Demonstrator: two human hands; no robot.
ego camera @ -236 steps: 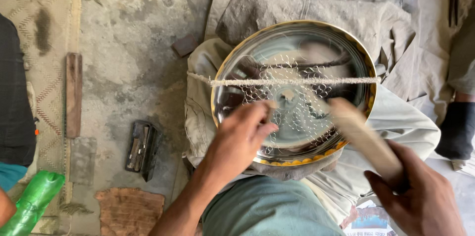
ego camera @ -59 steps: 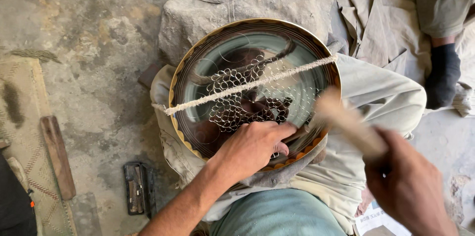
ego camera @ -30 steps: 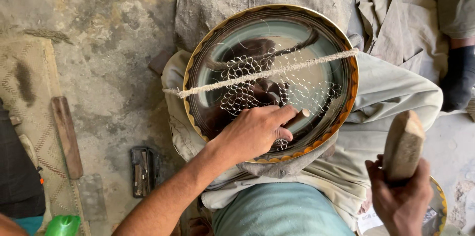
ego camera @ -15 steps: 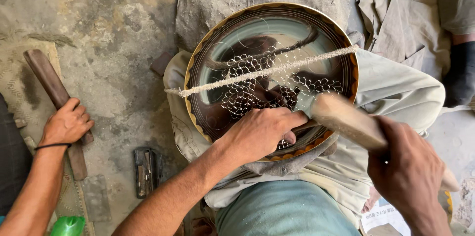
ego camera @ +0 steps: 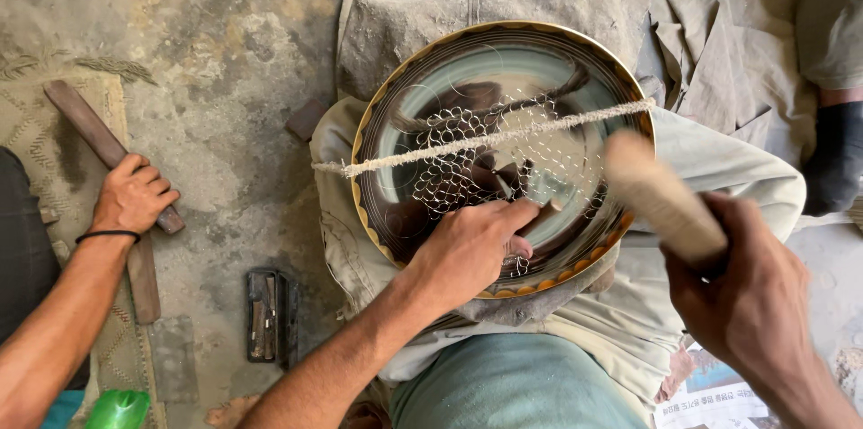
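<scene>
Left hand (ego camera: 472, 245) pinches a punch (ego camera: 537, 213) against the tray (ego camera: 395, 213); right hand (ego camera: 746, 303) grips a mallet (ego camera: 661, 195) beside it. Tray looks stiff, slippery; best steadied by its rim.

Glossy metal tray (ego camera: 467, 78); rough twine (ego camera: 449, 146); mallet (ego camera: 661, 195) probably wood, blurred.

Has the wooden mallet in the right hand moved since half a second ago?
Yes. The wooden mallet has lifted right, off the engraved area to the metal plate's right rim, in the right hand.

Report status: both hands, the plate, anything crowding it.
Left hand holds a small punch on the round metal plate. Right hand grips a wooden mallet. String crosses the plate.
</scene>
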